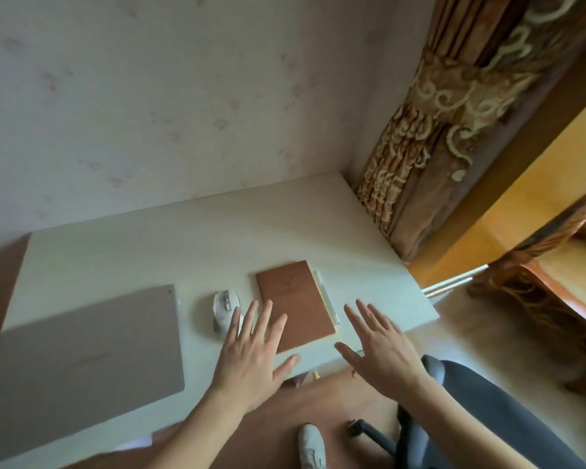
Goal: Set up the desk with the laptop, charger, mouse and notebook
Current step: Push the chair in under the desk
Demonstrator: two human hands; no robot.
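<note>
We are viewing a pale desk (122, 252) set against a papered wall (149, 96), with a patterned curtain (430, 137) hanging at its far right corner.

1. The laptop (92, 346) is lying closed on the left part of the desk, lid up, with its near edge close to the desk's front edge.
2. The mouse (224, 308) is sitting just to the right of the laptop, between the laptop and the notebook, apart from both.
3. The notebook (295, 304) is lying closed with its brown cover up, to the right of the mouse. A pale pen-like item (326, 296) is lying along its right edge; we cannot tell exactly what it is.
4. We are not seeing a charger in this view.

Hand status:
- The left hand (251, 353) is hovering palm down with fingers spread apart, gripping nothing. Its fingertips are overlapping the notebook's left edge and the mouse's near right side in the picture; we cannot tell whether they are touching.
- The right hand (383, 350) is hovering palm down with fingers spread apart, empty, at the desk's front edge just right of the notebook.

Below the desk, a dark office chair (471, 407) is standing at right, and a white shoe (312, 446) is resting on the wooden floor (332, 401).
</note>
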